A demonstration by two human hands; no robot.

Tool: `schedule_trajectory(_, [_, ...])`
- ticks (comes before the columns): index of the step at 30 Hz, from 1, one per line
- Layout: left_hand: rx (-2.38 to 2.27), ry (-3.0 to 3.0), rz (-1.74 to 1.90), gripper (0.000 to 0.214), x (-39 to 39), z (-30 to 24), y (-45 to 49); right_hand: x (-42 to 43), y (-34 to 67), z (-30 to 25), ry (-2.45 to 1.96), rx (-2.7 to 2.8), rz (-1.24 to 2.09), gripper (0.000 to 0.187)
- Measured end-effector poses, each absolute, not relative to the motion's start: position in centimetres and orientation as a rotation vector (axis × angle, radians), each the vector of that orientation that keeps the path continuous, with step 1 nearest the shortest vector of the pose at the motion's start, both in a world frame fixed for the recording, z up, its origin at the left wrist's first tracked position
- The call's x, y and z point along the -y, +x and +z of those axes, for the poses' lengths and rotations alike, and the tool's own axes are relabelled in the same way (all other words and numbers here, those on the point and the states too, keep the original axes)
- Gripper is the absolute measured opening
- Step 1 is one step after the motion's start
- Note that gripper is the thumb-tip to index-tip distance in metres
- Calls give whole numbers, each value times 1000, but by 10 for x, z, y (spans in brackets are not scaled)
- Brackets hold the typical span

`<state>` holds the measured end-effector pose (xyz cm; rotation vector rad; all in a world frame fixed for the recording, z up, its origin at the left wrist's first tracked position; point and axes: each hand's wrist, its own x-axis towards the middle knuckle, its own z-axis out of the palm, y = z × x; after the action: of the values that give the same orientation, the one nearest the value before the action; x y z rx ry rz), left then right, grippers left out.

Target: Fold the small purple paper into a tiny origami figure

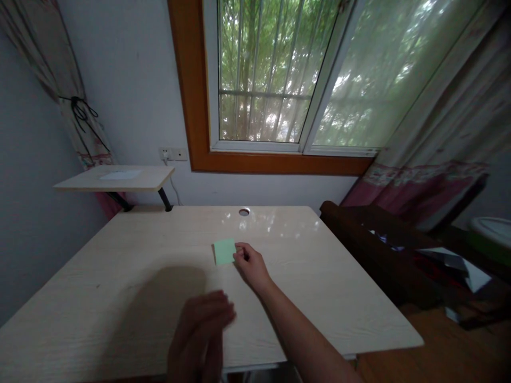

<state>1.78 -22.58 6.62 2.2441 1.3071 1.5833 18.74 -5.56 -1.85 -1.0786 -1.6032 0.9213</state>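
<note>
A square pale green sticky note (225, 251) is at the middle of the desk (327, 298), close to or on its surface. My right hand (252, 267) reaches in from the lower right and pinches the note's right edge between thumb and fingers. Nearer to me, my left hand (202, 330) is raised above the front part of the desk, slightly blurred. Its fingers stretch to the right with the thumb lower and apart, and I see nothing held in it. A gap of bare desk separates it from the note.
A raised shelf (151, 183) with a white paper (120, 174) stands at the back left on black supports. The desktop has a round cable hole (244, 212) near its back edge. A dark brown sofa (359, 250) with papers is beyond the right edge.
</note>
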Motion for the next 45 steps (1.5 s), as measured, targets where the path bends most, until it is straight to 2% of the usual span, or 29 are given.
schedule_trajectory(4, [-1499, 1784, 1544, 26, 155, 43, -8, 49, 189, -20, -1046, 1483, 1066, 27])
schedule_trajectory(11, [-1322, 1303, 1173, 48, 55, 9, -25, 27, 194, -14, -936, 1315, 1462, 30])
schedule_trajectory(15, [-1159, 1304, 1074, 38, 29, 10, -11, 10, 192, -15, -911, 1309, 1506, 32])
schedule_trajectory(30, [-1235, 1485, 1084, 24, 16, 0, -16, 1, 189, -23, -860, 1343, 1340, 37])
schedule_trajectory(45, [-1180, 1431, 1142, 29, 12, -4, -16, 4, 188, -24, -922, 1469, 1176, 38])
